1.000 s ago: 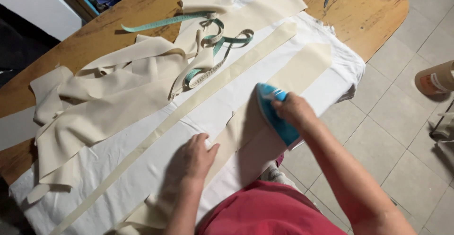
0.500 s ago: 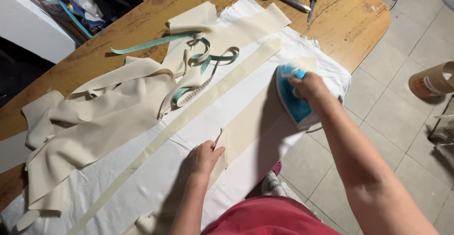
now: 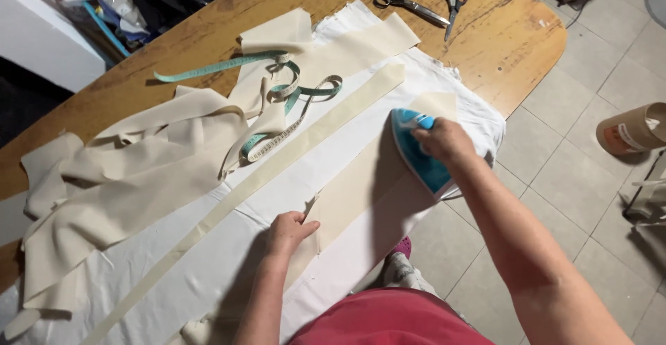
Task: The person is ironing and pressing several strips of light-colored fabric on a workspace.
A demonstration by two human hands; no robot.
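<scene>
A view from above looks down on a person's two bare arms working at a wooden table (image 3: 173,46) that runs from the lower left to the upper right of the frame. A white cloth (image 3: 291,199) covers the near part of the table.

The right hand (image 3: 444,140), right of centre, is clenched around the handle of a blue and white iron (image 3: 416,154). The iron rests on a wide cream fabric strip (image 3: 361,185) that lies on the white cloth near the table's right edge.

The left hand (image 3: 288,232), below centre, lies flat and released, its fingers spread on the lower part of the same wide strip, pressing it to the cloth. It grasps nothing.

Just to the left of the hands, a long narrow cream strip (image 3: 277,171) runs diagonally from the bottom left to above the centre. Left of it sits a loose heap of cream fabric pieces (image 3: 132,178). A teal measuring tape (image 3: 277,95) curls over the heap at upper centre.

At the top of the frame, on bare wood, lie black-handled scissors (image 3: 409,5) and, beside them, red-handled scissors (image 3: 454,1). At the right edge, on the tiled floor (image 3: 576,157), a brown cardboard tube (image 3: 631,130) lies on its side.
</scene>
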